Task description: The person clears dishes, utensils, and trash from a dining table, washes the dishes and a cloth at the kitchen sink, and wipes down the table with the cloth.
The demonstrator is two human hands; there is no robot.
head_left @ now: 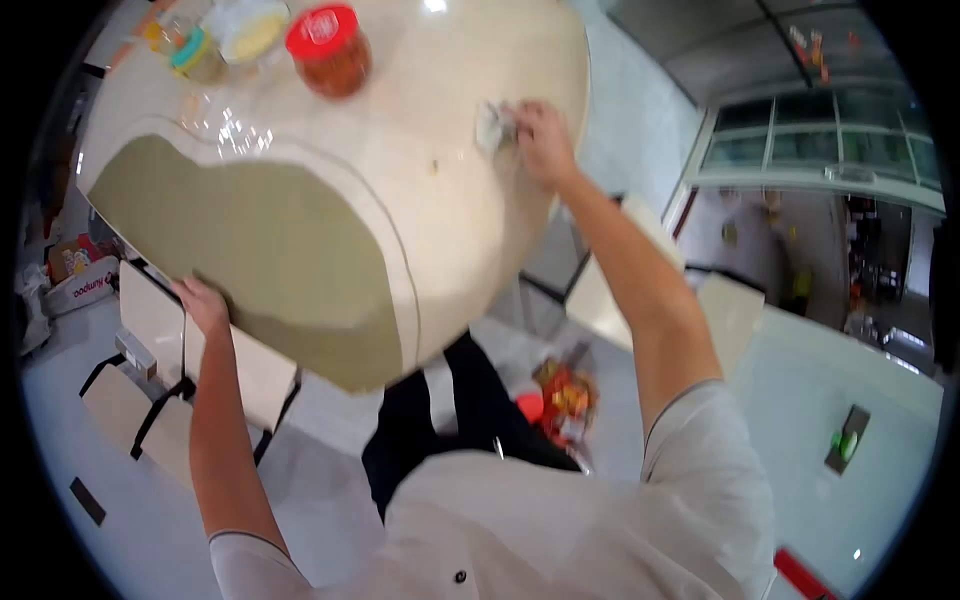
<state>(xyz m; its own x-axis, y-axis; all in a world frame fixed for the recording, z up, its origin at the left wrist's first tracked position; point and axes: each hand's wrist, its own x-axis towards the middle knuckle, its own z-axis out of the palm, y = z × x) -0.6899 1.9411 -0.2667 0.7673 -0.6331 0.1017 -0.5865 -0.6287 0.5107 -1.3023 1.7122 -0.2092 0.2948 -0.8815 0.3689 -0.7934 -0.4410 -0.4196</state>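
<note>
My right hand (pixel 545 140) is closed on a crumpled white tissue (pixel 494 128), which it presses against the cream tabletop (pixel 460 210) near the right edge. A small brown spot (pixel 434 165) marks the surface to the left of the tissue. At the table's near left edge, my left hand (pixel 205 304) rests against the rim beside the olive-green patch (pixel 270 240) of the top. Its fingers look stretched out and hold nothing that I can see. A red-lidded jar (pixel 332 55) with reddish-orange contents stands farther back on the table.
A small jar with a teal lid (pixel 195 55) and a plate (pixel 255 30) stand at the back left. Cream chairs (pixel 150 320) are at the left, with another chair (pixel 615 290) at the right. Colourful packages (pixel 568 400) lie on the floor by my legs.
</note>
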